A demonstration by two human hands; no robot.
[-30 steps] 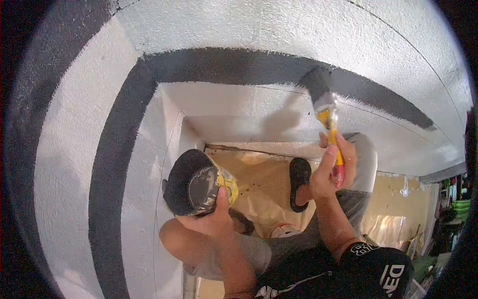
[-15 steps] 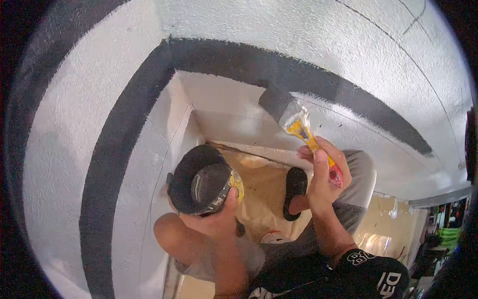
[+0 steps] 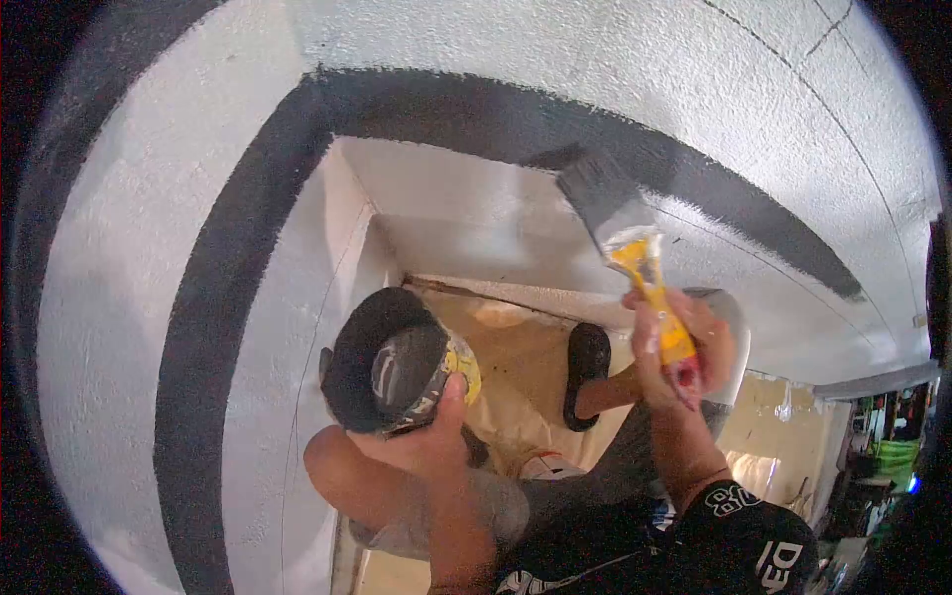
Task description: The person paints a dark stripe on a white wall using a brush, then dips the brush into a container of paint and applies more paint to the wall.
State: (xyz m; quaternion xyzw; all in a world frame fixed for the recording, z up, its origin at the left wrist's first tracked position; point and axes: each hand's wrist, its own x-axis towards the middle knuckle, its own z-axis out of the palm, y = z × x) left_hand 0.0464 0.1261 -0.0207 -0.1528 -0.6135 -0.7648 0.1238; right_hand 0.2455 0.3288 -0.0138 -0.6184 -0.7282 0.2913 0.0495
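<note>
My right hand (image 3: 684, 342) is closed round the yellow and red handle of a wide paintbrush (image 3: 635, 253). The dark bristles touch the lower edge of a dark grey painted band (image 3: 446, 109) on the white wall. Low in front of me, my left hand (image 3: 431, 436) holds a paint can (image 3: 461, 362) tilted so that its mouth faces me. Dark paint coats the can's inside, and its outer side shows yellow and smeared grey. The far fingers of my left hand are hidden behind the can.
White textured wall (image 3: 268, 297) curves round both sides, carrying thin pencil lines. A brown floor covering (image 3: 516, 372) lies below, with my dark shoe (image 3: 587, 372) on it. Cluttered shelves (image 3: 897, 436) stand at far right.
The paintbrush and my right hand have moved right along the band, with the handle more upright. My left hand still holds the can, which has shifted slightly left in view.
</note>
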